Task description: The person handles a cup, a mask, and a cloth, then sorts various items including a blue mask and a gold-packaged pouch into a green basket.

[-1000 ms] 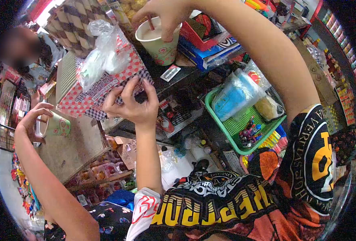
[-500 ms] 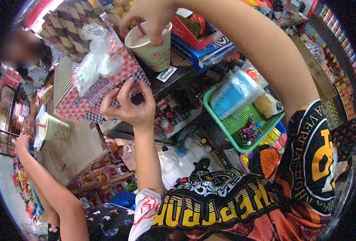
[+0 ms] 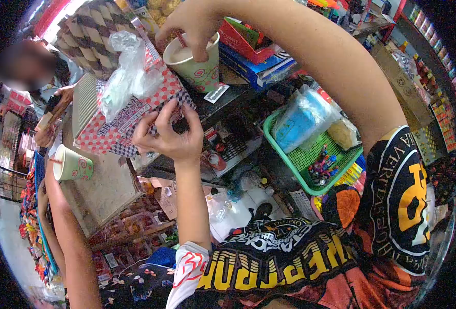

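Note:
From above, my right hand [image 3: 193, 32] spans the rim of a pale green paper cup [image 3: 199, 74] with swirl print, its fingers closed on it. A reddish straw [image 3: 180, 39] stands in the cup's pale drink, beside my fingers. My left hand [image 3: 174, 135] hovers just in front of a red-dotted and checkered cardboard box [image 3: 97, 136], fingers loosely curled and apart, with nothing visible in them. A crumpled clear plastic bag [image 3: 127, 82] lies against the box. Behind the bag are striped wafer sticks [image 3: 91, 36]. A small white packet [image 3: 216, 93] lies beside the cup.
A second paper cup with a straw [image 3: 73, 164] stands on the brown board [image 3: 104, 198]. A green basket [image 3: 310, 190] holds bagged goods. A red box [image 3: 243, 38] rests on blue boxes. At left, another person's arm [image 3: 68, 232] is close; a person stands opposite.
The neighbouring person's hand has left the second cup and the arm has dropped. The person opposite now has hands raised near the box. My left fingertips have spread slightly; my right hand stays on the cup.

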Tool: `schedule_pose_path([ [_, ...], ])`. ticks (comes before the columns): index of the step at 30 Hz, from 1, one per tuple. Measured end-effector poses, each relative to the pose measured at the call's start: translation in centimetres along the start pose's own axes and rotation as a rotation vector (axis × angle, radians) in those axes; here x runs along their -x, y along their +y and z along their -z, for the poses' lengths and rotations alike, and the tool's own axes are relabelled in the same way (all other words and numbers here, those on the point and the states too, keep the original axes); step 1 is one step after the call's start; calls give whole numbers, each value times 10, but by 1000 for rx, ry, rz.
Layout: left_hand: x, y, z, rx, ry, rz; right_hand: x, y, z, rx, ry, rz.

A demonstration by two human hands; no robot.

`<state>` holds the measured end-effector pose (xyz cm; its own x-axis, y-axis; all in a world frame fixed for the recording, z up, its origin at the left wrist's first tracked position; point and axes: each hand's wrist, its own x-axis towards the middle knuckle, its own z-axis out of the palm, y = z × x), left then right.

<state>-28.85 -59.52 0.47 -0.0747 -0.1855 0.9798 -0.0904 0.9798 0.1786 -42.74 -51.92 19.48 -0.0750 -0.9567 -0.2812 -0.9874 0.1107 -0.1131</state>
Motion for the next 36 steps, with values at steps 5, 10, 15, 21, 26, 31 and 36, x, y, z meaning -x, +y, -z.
schedule_pose_path([
  [5,0,1,0,1,0,3,-12,7,-7,95,47,-18],
  [10,1,20,1,-84,-168,-74,-15,8,-8,119,71,34],
  [15,4,28,0,-211,-557,-130,-2,-6,-5,80,30,-94],
  [21,5,20,1,-114,-553,-213,-6,4,-3,133,37,-40],
  [26,9,13,-2,-36,-520,-211,-9,-2,-7,281,125,-120],
  [31,11,15,0,-40,-487,-190,-11,-1,-6,151,-13,-70],
  [36,10,16,-1,-53,-450,-197,-8,-5,-7,179,57,-230],
])
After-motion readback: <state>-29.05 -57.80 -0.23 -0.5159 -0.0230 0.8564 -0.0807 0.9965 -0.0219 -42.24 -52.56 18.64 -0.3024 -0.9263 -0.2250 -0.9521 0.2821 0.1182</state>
